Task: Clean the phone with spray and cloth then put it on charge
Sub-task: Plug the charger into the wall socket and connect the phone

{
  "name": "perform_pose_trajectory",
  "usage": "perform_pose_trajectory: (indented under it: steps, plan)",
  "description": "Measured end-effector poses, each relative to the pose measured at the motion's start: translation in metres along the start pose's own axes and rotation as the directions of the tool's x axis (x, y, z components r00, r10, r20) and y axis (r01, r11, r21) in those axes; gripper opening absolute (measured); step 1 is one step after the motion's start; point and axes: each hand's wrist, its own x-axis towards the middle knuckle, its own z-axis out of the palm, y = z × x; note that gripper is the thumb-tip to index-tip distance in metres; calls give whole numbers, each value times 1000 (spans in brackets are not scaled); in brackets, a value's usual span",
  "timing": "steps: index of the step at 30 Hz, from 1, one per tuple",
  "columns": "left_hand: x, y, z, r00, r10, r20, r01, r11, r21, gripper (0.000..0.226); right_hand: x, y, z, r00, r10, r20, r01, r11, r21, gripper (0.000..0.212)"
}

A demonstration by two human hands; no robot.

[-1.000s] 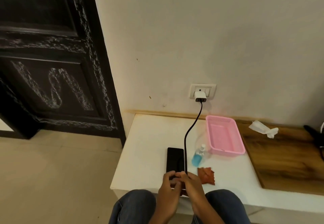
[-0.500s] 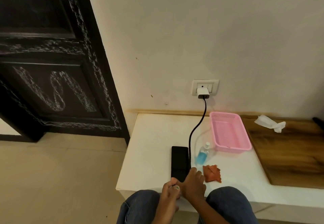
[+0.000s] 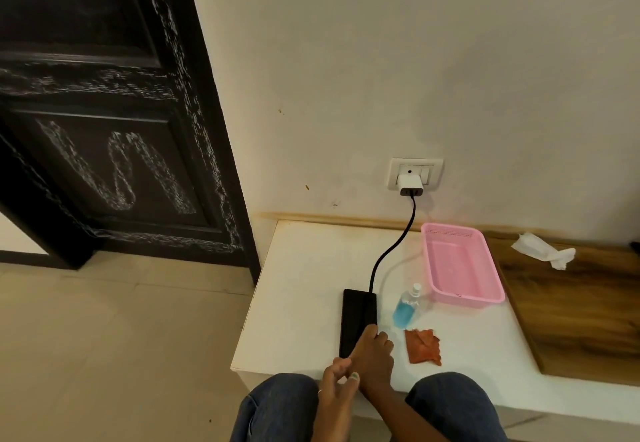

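- The phone [image 3: 356, 320] lies flat and face up on the white surface [image 3: 304, 285], close to its front edge, with its long side pointing to the wall; I judge it was laid so because the person sits at that edge.
- The black cable [image 3: 391, 251] comes down from the white charger [image 3: 409, 185] in the wall socket [image 3: 415, 173] and runs along the phone's right side towards its near end. I cannot tell if the plug is in, because the hands cover that end.
- The right hand [image 3: 372, 358] rests on the near part of the phone, fingers curled down onto it; it seems to press or pinch at the plug.
- The left hand [image 3: 337, 377] is just beside it at the front edge, fingers bent, touching the phone's near left corner. If it grips something I cannot tell.
- The spray bottle [image 3: 407, 308] and the orange cloth [image 3: 423, 346] stand aside, right of the phone, untouched, so the cleaning is probably done.
- The pink basket [image 3: 460, 265] sits towards the back edge.
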Motion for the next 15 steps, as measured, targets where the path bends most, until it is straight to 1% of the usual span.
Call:
perform_pose_trajectory:
  steps: [1, 2, 3, 4, 5, 6, 7, 8, 9, 10, 12, 13, 14, 15]
  plan:
    - [-1, -2, 0, 998, 2, -65, -4, 999, -33, 40, 0, 0, -3, 999, 25, 38, -27, 999, 39, 51]
    - [-1, -3, 1, 996, -20, -88, 14, 998, -61, 40, 0, 0, -8, 995, 57, 86, -64, 994, 84, 61]
    - [2, -1, 1, 995, -46, -92, 36, 993, -114, 49, 0, -1, -14, 987, 90, 129, -108, 985, 135, 70]
    - [4, 3, 1, 993, -76, -93, 57, 980, -193, 67, -1, -1, -20, 978, 114, 172, -146, 971, 189, 75]
    - [6, 8, 1, 986, -116, -115, 80, 957, -279, 77, -3, -1, -26, 968, 122, 218, -177, 951, 253, 77]
    - [7, 12, 3, 975, -159, -154, 92, 925, -370, 73, -5, 1, -33, 956, 120, 267, -209, 918, 336, 79]
    - [7, 16, 5, 963, -197, -181, 102, 896, -433, 60, -9, 3, -40, 940, 118, 321, -257, 863, 434, 80]
    - [7, 17, 7, 955, -237, -178, 134, 880, -455, 49, -13, 5, -48, 915, 119, 385, -325, 784, 529, 81]
    - [6, 17, 10, 951, -274, -143, 178, 864, -471, 45, -19, 7, -57, 886, 118, 449, -396, 698, 597, 83]
    - [6, 19, 11, 948, -307, -89, 227, 841, -492, 45, -26, 8, -65, 854, 108, 510, -457, 623, 634, 84]
    - [3, 26, 11, 933, -350, 83, 338, 773, -537, 55, -38, 14, -76, 816, 71, 574, -517, 535, 668, 89]
    - [2, 29, 11, 919, -357, 166, 386, 733, -560, 62, -44, 16, -80, 811, 49, 582, -518, 523, 677, 91]
    - [1, 31, 11, 907, -359, 222, 418, 689, -592, 68, -50, 19, -83, 815, 30, 578, -501, 538, 678, 93]
    - [0, 33, 11, 899, -361, 247, 433, 646, -628, 74, -58, 21, -86, 824, 12, 566, -476, 557, 680, 93]
